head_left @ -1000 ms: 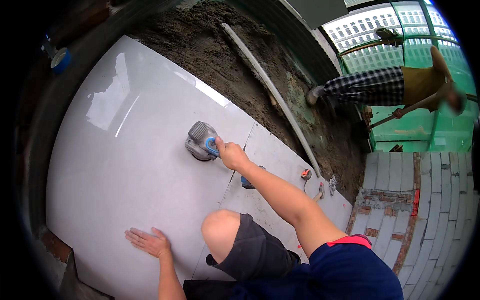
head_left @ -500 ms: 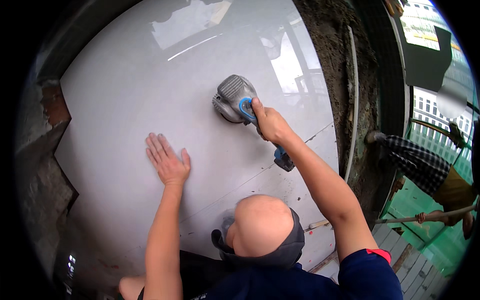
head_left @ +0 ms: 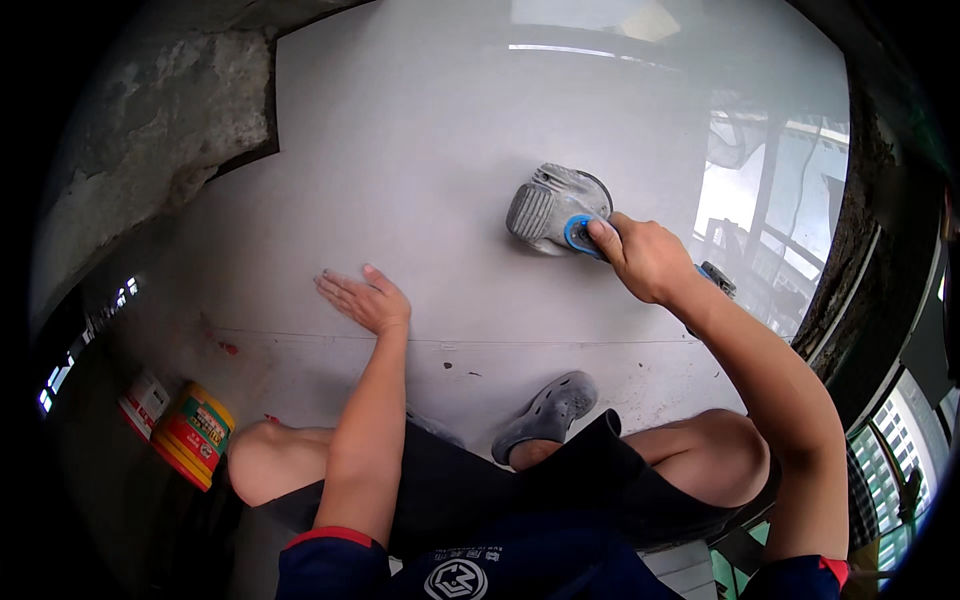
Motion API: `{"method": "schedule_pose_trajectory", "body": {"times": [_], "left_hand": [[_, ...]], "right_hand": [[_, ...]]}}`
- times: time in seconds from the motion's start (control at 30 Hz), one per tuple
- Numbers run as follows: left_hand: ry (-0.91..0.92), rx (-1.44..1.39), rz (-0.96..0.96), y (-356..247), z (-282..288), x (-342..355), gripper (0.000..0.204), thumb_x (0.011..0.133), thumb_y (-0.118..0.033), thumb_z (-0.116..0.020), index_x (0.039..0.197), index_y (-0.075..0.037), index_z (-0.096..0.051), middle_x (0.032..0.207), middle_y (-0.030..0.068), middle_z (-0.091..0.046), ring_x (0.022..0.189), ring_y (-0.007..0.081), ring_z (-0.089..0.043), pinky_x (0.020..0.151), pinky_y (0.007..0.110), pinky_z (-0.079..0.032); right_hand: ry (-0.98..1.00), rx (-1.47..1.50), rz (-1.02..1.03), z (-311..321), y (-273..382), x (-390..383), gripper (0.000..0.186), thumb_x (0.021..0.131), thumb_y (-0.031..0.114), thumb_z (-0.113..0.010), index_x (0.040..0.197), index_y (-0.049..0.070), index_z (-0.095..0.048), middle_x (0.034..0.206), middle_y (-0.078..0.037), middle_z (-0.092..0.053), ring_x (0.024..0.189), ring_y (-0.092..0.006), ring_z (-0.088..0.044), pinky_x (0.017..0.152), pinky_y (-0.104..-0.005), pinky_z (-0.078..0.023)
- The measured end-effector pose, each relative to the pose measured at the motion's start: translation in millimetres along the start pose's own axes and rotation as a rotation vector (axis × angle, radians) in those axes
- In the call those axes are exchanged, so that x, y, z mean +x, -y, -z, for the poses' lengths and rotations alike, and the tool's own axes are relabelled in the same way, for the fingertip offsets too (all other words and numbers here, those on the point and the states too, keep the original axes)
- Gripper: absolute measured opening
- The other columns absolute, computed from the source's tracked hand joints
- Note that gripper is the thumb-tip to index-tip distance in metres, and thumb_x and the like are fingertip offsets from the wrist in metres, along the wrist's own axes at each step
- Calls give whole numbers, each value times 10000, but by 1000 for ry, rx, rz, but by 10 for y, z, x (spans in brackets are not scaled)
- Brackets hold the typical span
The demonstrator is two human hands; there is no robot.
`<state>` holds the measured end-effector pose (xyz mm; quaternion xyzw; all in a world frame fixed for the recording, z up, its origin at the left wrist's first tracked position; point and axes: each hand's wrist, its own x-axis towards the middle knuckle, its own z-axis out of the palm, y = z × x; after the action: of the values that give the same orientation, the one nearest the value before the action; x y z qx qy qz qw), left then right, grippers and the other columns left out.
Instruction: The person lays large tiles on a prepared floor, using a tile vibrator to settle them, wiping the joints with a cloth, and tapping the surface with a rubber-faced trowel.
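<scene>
My right hand (head_left: 640,255) is wrapped round the handle of a grey power tool (head_left: 555,210) with blue trim, whose round head rests on a large glossy white tile (head_left: 420,150). Part of the tool shows beyond my wrist. Left of it, my left hand (head_left: 365,300) lies on the tile with its fingers stretched out. A thin seam with dark specks and red bits runs across the tile surface below both hands, near my bare knees and a grey clog (head_left: 545,410).
A rough concrete edge (head_left: 190,130) juts in at upper left. Yellow-red (head_left: 195,435) and white-red (head_left: 145,405) containers stand at lower left. A dark mortar strip with a pale bar (head_left: 845,290) runs along the right. A co-worker's checked trouser leg (head_left: 860,485) shows at the right edge.
The view and my body have swung round on the tile. The tool, still in my right hand, sits further right in the picture. The containers have appeared; the co-worker is now mostly hidden.
</scene>
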<state>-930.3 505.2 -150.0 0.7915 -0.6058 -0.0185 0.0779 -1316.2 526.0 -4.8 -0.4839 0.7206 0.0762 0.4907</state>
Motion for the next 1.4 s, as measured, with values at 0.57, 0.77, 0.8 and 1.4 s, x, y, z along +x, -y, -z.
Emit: {"method": "schedule_pose_trajectory", "body": {"times": [0.57,0.77,0.8,1.4], "left_hand": [[76,-4,-96,-107,110,-3,816,957,-440,-418,1482,129,-160,1575,315,-103,1475,456,-84,1194,534,-85],[92,-294,68,-232,370,296,557,967,-432,-490,1295,17,-506,1389,212,-449,1313,410,-382,1105,535,-284],[163,-468,78,-462,507,406,441,984,-415,-473,1168,-32,-592,1256,191,-552,1180,385,-489,1010,494,-377],[354,-364,183,-334,770,669,410,919,-325,-431,755,-41,-675,809,196,-688,767,433,-645,711,530,-499]], "right_hand": [[8,-148,-88,-612,1034,-26,688,984,618,-329,884,14,-642,822,-252,-676,852,-434,-651,786,-498,-514],[40,-143,56,-680,1272,60,686,998,587,-316,916,-6,-652,874,-282,-661,916,-460,-621,833,-490,-484],[53,-149,52,-662,1283,55,676,1005,571,-307,913,-4,-649,876,-280,-661,917,-461,-619,830,-494,-483],[94,-320,96,-912,2164,197,719,1000,596,-276,962,8,-687,928,-257,-688,956,-429,-647,873,-483,-504]]}}
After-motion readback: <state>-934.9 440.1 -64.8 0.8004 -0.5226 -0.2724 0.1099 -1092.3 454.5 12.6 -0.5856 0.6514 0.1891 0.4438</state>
